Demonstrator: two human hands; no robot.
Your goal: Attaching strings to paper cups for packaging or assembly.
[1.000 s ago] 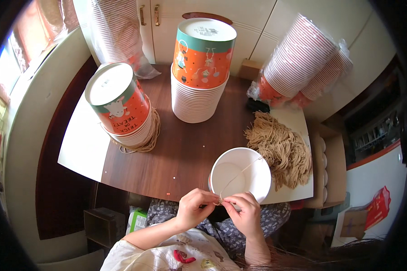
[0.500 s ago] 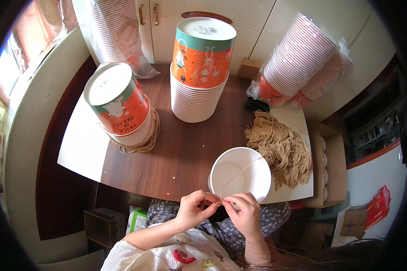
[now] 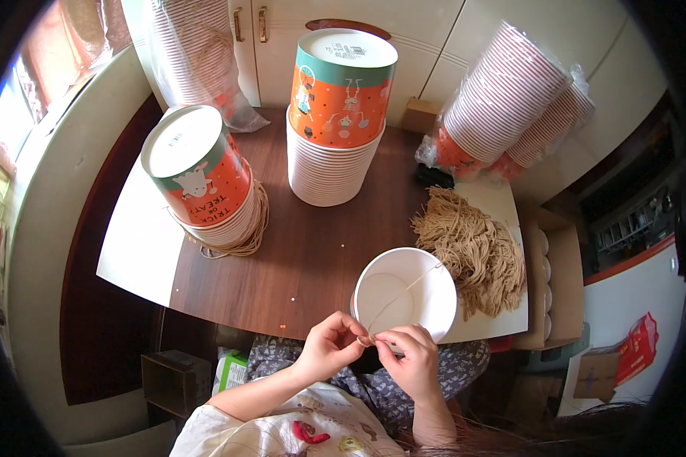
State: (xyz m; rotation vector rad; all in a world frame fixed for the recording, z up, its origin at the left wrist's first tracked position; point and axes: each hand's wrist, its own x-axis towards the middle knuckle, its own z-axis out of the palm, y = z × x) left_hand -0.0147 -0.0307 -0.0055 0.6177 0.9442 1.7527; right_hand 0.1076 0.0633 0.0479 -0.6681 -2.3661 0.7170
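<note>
A white paper bucket (image 3: 432,301) stands at the near edge of the table, its open mouth toward me. A thin tan cord (image 3: 395,302) runs from the far right of its rim across the mouth to my fingers. My left hand (image 3: 329,349) pinches the cord's end just in front of the bucket's near rim. Close beside it, my right hand (image 3: 410,356) pinches the same cord, fingertips nearly touching the left's. The fine loop or knot between the fingers is too small to make out. Right of the bucket lies a pile of tan cords (image 3: 472,255).
An upside-down stack of orange and green buckets (image 3: 335,114) stands at the table's back. A shorter stack (image 3: 202,179), with cords round its base, is at left. Plastic-wrapped bucket stacks (image 3: 503,95) lean at back right. A cardboard box (image 3: 564,274) sits beyond the right edge.
My left fingertips have shifted slightly and curled more around the cord. My right hand stays almost in place, and the bucket has barely moved.
</note>
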